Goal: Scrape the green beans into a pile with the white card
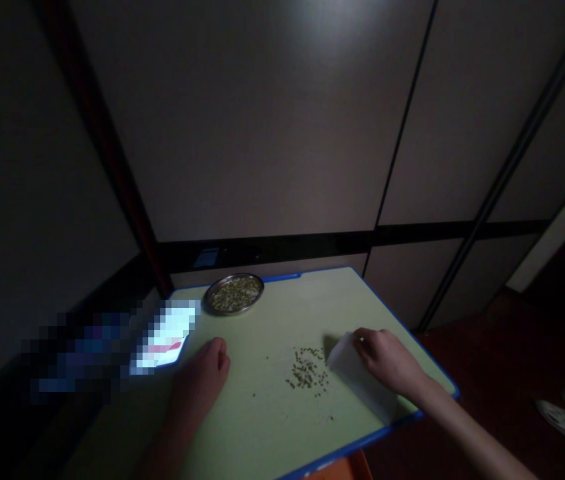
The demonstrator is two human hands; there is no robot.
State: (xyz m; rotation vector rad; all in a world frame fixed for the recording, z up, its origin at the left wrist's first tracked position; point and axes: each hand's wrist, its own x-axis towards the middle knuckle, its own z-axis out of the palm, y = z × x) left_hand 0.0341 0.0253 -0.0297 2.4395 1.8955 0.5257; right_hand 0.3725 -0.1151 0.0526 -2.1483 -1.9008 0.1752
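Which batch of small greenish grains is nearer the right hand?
The loose batch scattered on the pale-green tabletop; the farther batch lies in the round metal dish.

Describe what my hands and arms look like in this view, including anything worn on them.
Both the left hand and the right hand are bare, with no gloves. The right forearm shows no sleeve, watch or bracelet. The left forearm looks sleeveless too, but shadow hides finer detail.
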